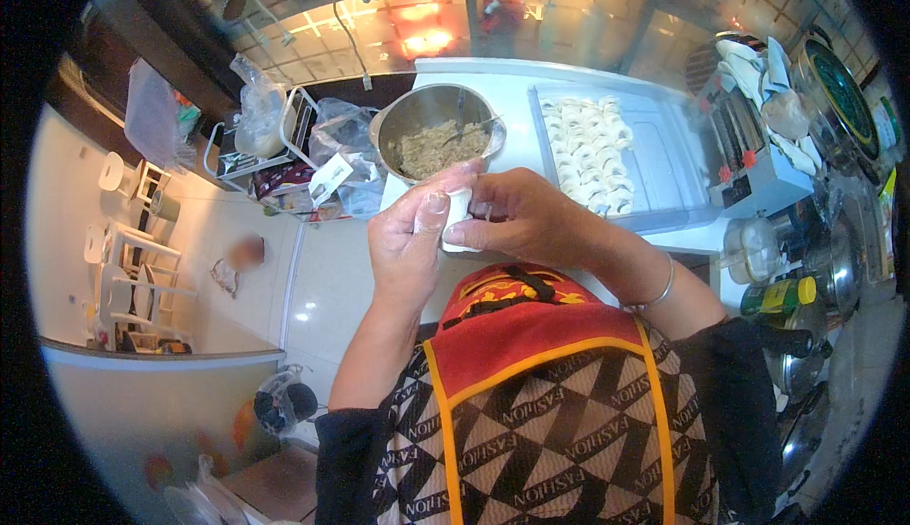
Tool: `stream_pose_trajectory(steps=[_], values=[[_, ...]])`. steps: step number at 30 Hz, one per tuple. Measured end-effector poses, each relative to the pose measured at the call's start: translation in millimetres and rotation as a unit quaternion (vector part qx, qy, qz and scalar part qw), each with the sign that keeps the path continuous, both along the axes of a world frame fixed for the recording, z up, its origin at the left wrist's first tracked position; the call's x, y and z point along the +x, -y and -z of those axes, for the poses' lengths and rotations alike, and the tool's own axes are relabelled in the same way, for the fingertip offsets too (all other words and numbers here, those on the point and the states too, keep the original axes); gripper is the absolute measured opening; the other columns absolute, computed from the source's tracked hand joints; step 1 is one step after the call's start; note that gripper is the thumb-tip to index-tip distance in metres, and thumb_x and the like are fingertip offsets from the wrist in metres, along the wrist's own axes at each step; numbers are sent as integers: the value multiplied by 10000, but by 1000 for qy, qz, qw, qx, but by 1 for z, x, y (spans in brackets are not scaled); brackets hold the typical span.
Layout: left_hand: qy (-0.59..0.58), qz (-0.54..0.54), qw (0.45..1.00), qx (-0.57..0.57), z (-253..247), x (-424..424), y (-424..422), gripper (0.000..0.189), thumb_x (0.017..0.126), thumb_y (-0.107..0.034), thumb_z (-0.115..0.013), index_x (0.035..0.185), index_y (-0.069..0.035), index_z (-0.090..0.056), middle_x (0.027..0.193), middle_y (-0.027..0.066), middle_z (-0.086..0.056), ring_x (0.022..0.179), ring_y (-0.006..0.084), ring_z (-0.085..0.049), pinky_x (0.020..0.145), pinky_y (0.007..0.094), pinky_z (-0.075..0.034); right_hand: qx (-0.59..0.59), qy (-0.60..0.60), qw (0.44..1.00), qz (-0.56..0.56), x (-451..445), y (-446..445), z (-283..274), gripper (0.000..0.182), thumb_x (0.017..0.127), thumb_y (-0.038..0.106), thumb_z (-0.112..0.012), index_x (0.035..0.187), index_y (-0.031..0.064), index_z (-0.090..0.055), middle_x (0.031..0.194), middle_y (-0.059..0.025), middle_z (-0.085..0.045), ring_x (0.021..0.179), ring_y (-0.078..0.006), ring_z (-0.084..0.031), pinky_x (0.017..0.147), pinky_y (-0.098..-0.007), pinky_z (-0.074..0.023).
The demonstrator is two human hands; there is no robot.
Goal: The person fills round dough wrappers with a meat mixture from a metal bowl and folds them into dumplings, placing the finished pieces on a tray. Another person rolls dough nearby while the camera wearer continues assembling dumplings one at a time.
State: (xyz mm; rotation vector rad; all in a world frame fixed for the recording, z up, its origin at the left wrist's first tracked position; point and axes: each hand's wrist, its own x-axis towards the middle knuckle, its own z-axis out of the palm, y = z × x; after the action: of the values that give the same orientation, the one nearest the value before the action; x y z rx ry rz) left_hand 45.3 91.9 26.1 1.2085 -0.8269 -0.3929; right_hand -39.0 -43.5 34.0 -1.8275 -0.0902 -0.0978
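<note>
Both of my hands meet in front of my chest around a white dumpling [457, 218]. My left hand [411, 230] holds it from the left, the thumb lying along its side. From the right, my right hand [522, 212] pinches it between thumb and fingers; part of it is hidden behind the fingers. Just beyond my hands stands a metal pot [387, 123] with ground filling [437, 147] and a utensil leaning in it. To the right, several rows of folded dumplings [586, 155] lie in a translucent plastic tray [665, 162].
A pasta-roller-like machine [746, 148] with cloths [761, 70] on it stands right of the tray. A yellow-capped bottle [778, 296] lies below it. Left are plastic bags [345, 123] and a wire rack [288, 127]. Farther left, a small person [238, 262] is on the floor near white chairs [117, 290].
</note>
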Motion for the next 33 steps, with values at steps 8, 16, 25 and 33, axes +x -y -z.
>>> stream_pose_trajectory(steps=[8, 16, 25, 33], values=[[-7, 9, 1000, 5, 6, -2, -17, 369, 917, -276, -500, 1037, 54, -612, 1088, 184, -605, 1028, 220, -567, 909, 323, -425, -109, 5, 994, -5, -3, -11, -14, 270, 807, 241, -614, 739, -20, -597, 600, -77, -518, 574, -126, -446, 538, -286, -362], [22, 18, 1000, -13, 10, -2, -22, 331, 884, -287, -550, 898, 35, -626, 1083, 198, -591, 999, 270, -559, 899, 390, -418, -28, 90, 995, -21, -4, -25, -12, 252, 818, 213, -590, 921, -18, -600, 737, -127, -609, 671, -149, -542, 656, -302, -428], [-128, -3, 983, -131, -2, -20, -9, 706, 849, -581, -443, 1192, 33, -502, 1036, 141, -602, 1008, 239, -561, 876, 322, -427, 79, 15, 997, -11, -4, -19, -2, 233, 840, 172, -584, 991, -5, -598, 782, -69, -616, 715, -95, -546, 663, -246, -442], [132, -83, 984, 81, 14, 1, -27, 544, 926, -472, -382, 1040, 28, -562, 775, 55, -600, 687, 111, -546, 640, 245, -439, 164, 174, 966, 102, 2, -27, 6, 271, 833, 86, -588, 1079, 4, -509, 916, -56, -574, 805, -108, -570, 708, -253, -483]])
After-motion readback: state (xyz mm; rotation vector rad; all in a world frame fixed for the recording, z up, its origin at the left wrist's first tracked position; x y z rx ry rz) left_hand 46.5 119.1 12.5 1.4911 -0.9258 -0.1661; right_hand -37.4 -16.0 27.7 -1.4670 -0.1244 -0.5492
